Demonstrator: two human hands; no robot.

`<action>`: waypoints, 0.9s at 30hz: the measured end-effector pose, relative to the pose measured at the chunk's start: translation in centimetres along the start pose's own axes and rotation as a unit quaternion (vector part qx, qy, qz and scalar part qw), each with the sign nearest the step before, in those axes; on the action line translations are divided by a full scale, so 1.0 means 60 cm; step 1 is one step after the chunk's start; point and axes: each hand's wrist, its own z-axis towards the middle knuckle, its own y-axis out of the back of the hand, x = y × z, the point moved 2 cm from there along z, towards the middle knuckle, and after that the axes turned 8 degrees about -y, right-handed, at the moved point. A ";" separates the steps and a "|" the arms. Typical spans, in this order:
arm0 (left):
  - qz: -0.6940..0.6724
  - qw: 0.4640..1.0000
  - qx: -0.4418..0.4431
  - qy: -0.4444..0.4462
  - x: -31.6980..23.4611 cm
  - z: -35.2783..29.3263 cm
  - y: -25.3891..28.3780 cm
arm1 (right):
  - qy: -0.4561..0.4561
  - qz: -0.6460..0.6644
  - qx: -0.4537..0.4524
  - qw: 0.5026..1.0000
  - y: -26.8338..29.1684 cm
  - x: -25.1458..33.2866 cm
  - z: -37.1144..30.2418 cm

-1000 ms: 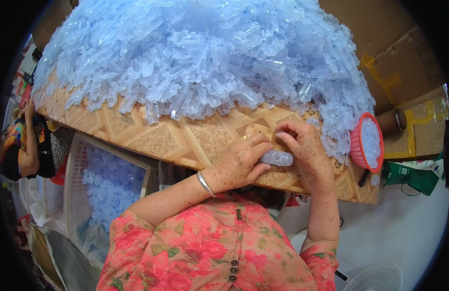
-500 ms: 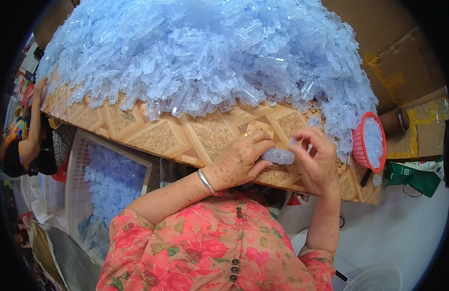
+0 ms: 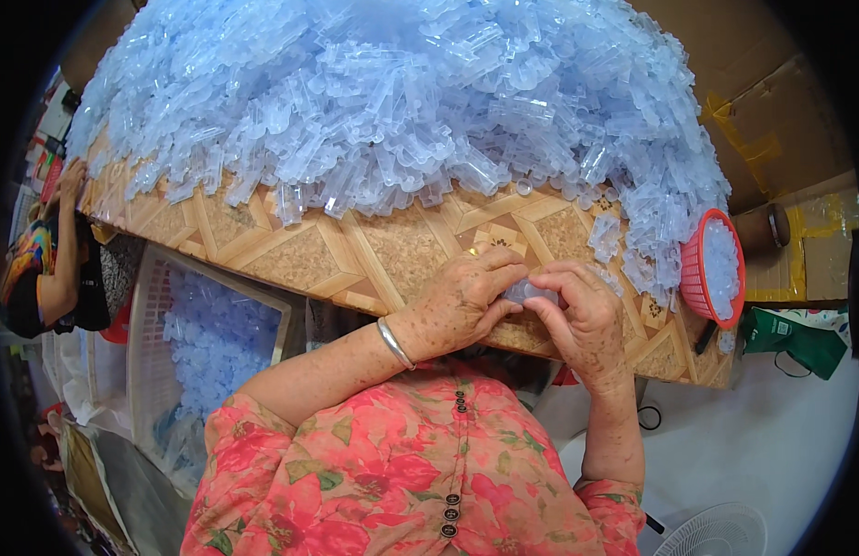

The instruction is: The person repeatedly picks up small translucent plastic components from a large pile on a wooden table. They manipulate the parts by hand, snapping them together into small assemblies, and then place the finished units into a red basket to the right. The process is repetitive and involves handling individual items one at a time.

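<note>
Head view: clear plastic piece (image 3: 529, 293) pinched between left hand (image 3: 462, 306) and right hand (image 3: 585, 320); both hands closed on it.

The person is wearing a red and pink top (image 3: 392, 473) with big flowers and green leaves. Small dark buttons (image 3: 452, 500) are running down the middle. A thin silver bangle (image 3: 393, 343) is sitting on the left wrist.
</note>
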 end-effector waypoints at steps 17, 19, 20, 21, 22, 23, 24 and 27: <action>-0.019 0.996 -0.012 0.091 -0.044 0.005 0.034 | -0.206 0.037 0.049 0.977 0.025 -0.025 -0.032; -0.013 0.997 -0.001 0.075 -0.034 0.009 0.027 | -0.296 0.124 0.124 0.939 0.026 -0.016 -0.020; -0.010 0.998 0.004 0.067 -0.025 0.012 0.022 | -0.338 0.166 0.161 0.912 0.026 -0.014 -0.015; -0.037 0.996 0.021 0.072 -0.016 0.014 0.013 | -0.354 0.190 0.178 0.898 0.023 -0.017 -0.013; -0.064 0.994 0.038 0.077 -0.007 0.017 0.005 | -0.369 0.215 0.195 0.883 0.018 -0.025 -0.011; -0.091 0.991 0.055 0.082 0.000 0.018 -0.001 | -0.384 0.238 0.211 0.867 0.013 -0.031 -0.011; -0.141 0.975 0.084 0.148 -0.003 0.025 0.002 | -0.393 0.252 0.221 0.856 0.009 -0.039 -0.011; -0.263 0.909 0.136 0.292 -0.018 0.039 0.014 | -0.419 0.291 0.252 0.822 0.001 -0.050 -0.011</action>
